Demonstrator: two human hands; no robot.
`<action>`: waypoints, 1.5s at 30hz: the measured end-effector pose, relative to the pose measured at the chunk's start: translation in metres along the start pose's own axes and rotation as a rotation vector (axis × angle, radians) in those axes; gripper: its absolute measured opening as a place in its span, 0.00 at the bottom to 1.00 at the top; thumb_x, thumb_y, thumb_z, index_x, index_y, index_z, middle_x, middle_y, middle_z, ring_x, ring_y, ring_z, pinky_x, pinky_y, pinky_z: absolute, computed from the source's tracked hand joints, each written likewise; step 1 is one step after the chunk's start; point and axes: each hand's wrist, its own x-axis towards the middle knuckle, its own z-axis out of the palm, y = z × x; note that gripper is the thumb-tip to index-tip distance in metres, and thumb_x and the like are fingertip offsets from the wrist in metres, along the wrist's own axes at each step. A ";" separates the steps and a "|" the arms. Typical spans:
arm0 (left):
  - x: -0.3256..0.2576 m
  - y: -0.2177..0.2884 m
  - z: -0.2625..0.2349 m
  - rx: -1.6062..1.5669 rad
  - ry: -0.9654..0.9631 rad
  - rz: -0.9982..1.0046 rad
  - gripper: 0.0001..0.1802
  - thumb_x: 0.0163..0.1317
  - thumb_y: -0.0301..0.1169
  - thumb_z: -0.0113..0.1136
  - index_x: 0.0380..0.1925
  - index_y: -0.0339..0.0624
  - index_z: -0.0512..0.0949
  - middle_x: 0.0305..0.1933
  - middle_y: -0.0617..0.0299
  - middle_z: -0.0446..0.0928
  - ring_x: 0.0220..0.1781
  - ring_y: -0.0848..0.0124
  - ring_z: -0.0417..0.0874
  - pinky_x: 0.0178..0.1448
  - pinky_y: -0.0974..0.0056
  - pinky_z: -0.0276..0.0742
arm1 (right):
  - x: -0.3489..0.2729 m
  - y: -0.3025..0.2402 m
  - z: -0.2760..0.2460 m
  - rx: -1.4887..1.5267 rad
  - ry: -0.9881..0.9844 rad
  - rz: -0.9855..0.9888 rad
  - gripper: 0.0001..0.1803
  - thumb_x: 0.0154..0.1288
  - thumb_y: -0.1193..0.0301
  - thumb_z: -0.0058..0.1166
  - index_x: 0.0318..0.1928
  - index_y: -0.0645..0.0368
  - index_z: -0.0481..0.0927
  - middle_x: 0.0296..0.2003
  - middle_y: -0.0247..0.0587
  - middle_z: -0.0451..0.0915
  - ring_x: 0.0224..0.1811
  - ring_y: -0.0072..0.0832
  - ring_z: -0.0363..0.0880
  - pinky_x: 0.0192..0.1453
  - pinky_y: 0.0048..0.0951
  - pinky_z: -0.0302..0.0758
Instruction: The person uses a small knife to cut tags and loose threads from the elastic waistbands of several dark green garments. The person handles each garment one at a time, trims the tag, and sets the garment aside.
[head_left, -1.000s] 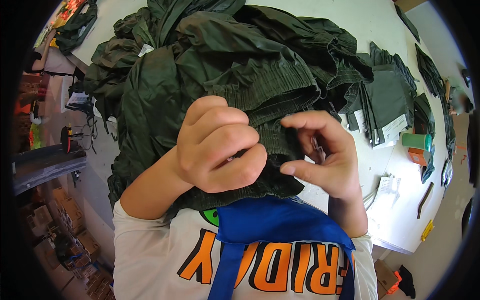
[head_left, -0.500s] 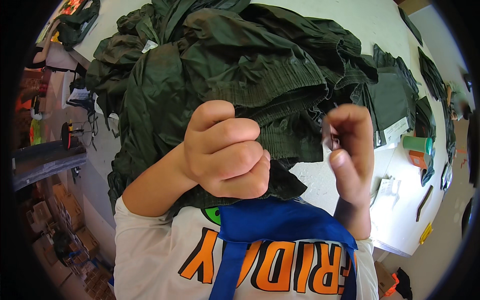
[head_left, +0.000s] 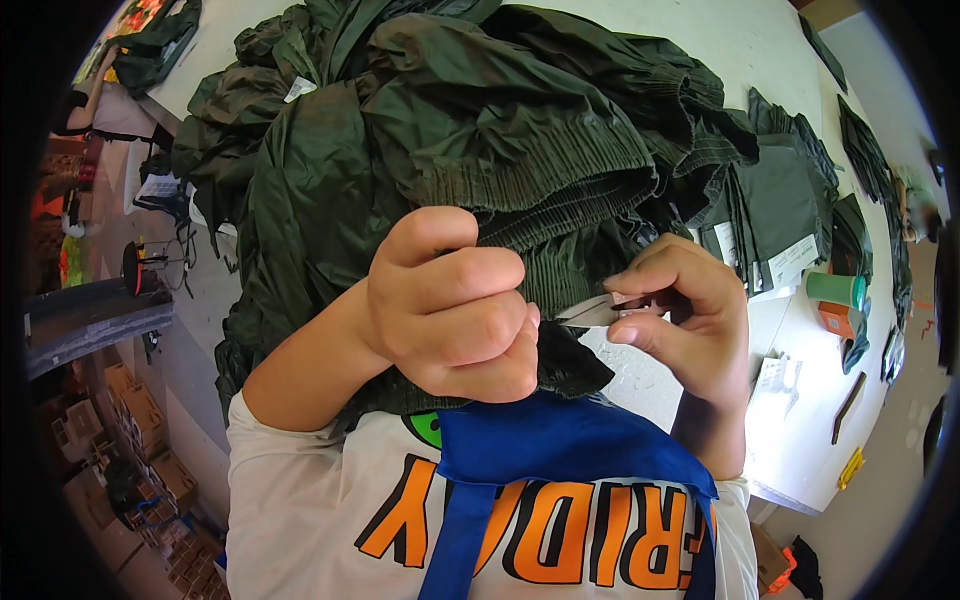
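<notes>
My left hand sits in the middle of the frame, curled into a fist that bunches up the ribbed hem of a dark green garment. The cloth runs out from under my knuckles toward the right and upward into the big heap of green garments filling the upper half of the picture. My right hand, right of centre, pinches a small metal snipping tool between thumb and fingers; its tip points left at the hem, just beside my left fist. The white table shows at the right, with a green cup and an orange box near the right edge.
</notes>
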 end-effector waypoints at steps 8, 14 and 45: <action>-0.001 0.001 0.000 0.003 -0.001 0.013 0.12 0.35 0.22 0.59 0.20 0.51 0.68 0.29 0.68 0.67 0.30 0.69 0.70 0.30 0.64 0.60 | 0.002 0.006 0.003 -0.181 0.179 -0.118 0.14 0.43 0.77 0.71 0.33 0.65 0.81 0.30 0.39 0.79 0.29 0.22 0.77 0.29 0.19 0.73; -0.002 0.002 0.000 -0.006 0.003 0.010 0.12 0.36 0.22 0.59 0.20 0.51 0.69 0.29 0.68 0.67 0.30 0.69 0.70 0.30 0.64 0.60 | 0.004 0.002 0.002 -0.314 0.179 -0.199 0.15 0.41 0.76 0.71 0.32 0.65 0.80 0.28 0.40 0.79 0.27 0.26 0.76 0.28 0.21 0.72; -0.003 0.001 -0.003 0.006 -0.036 0.016 0.12 0.37 0.22 0.59 0.22 0.52 0.69 0.30 0.69 0.67 0.31 0.69 0.70 0.31 0.64 0.61 | 0.004 0.004 -0.007 -0.028 0.040 0.104 0.14 0.45 0.73 0.71 0.33 0.62 0.82 0.28 0.31 0.77 0.27 0.15 0.72 0.29 0.16 0.66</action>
